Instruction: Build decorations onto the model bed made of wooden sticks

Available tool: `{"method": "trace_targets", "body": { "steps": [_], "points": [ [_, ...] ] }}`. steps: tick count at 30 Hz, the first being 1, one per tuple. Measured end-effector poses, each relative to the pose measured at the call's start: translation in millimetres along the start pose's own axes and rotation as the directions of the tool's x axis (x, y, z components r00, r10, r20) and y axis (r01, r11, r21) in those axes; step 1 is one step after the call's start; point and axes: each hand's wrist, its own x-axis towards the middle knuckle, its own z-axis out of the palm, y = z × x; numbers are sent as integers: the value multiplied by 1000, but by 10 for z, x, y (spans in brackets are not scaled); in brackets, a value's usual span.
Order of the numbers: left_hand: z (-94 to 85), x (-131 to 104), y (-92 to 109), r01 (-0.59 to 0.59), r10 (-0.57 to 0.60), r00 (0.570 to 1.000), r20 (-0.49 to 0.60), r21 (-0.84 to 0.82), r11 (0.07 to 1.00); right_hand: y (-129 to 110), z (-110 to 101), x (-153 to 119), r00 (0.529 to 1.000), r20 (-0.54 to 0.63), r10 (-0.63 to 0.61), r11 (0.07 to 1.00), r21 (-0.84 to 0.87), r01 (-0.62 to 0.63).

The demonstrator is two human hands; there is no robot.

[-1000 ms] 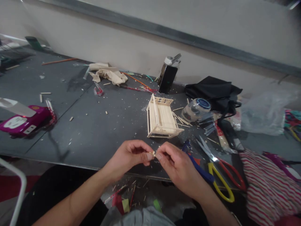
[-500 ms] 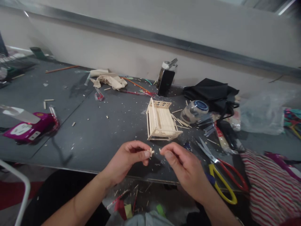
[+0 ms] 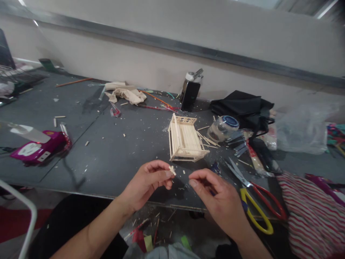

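My left hand (image 3: 151,181) is closed in a pinch on a small cluster of short wooden stick pieces (image 3: 173,170), which pokes out past the thumb and fingertips. To its right, my right hand (image 3: 215,190) has thumb and index fingertips drawn close together; anything between them is too small to make out. A short wooden stick piece (image 3: 184,172) shows on the dark table (image 3: 113,158) between the two hands. Just beyond them stands a small bed-like frame (image 3: 187,138) built of pale wooden sticks.
Red-and-yellow scissors (image 3: 250,190) lie right of my right hand. Behind are loose sticks, a clear jar with a blue lid (image 3: 225,127) and a propped phone (image 3: 190,96). A purple device (image 3: 40,145) is at left. Striped cloth (image 3: 309,212) covers the right front.
My right hand has drawn back a little to the right, away from the short stick piece. My left hand has tilted the wooden cluster slightly and keeps hold of it.
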Motion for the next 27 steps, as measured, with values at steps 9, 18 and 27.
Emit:
{"method": "trace_targets", "body": {
  "steps": [9,18,27],
  "points": [
    [-7,-7,26,-63,65,998,-24,99,993,412,142,35,999,6,-46,952,-303,46],
    [-4,12,21,-24,26,999,-45,58,998,445,-94,-86,984,-83,-156,771,-633,69],
    [-14,11,31,3,-1,999,32,-63,998,1074,-337,-521,999,-8,-50,729,-683,31]
  ]
}}
